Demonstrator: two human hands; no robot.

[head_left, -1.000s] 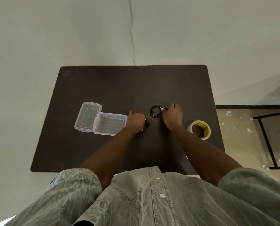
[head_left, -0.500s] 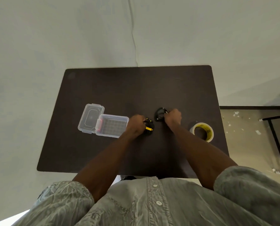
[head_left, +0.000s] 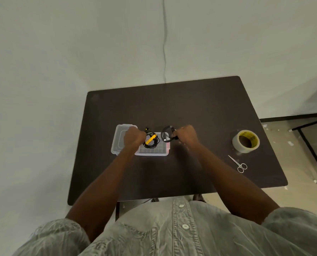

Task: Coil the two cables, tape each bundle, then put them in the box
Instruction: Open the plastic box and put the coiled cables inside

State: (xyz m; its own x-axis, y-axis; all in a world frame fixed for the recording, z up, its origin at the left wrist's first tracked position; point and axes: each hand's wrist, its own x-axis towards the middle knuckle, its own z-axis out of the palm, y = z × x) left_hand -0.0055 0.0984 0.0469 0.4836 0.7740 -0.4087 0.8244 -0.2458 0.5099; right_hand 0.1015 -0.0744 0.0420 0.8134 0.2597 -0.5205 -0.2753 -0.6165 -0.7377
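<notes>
While unreadable on the tape roll (head_left: 245, 141), black print.

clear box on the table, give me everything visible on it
The box is a small, clear plastic tub, rectangular with rounded corners, standing open on the dark table. A faint grid shows through its base, and a pinkish tint shows at its right end. Its clear lid lies flat against its left side. The left hand holds a black cable coil with a yellow band over its opening; contact cannot be judged.

Clear glossy plastic box (head_left: 152, 153); matt dark table (head_left: 191, 108); shiny metal scissors (head_left: 238, 163); glossy tape roll (head_left: 245, 141).
</notes>
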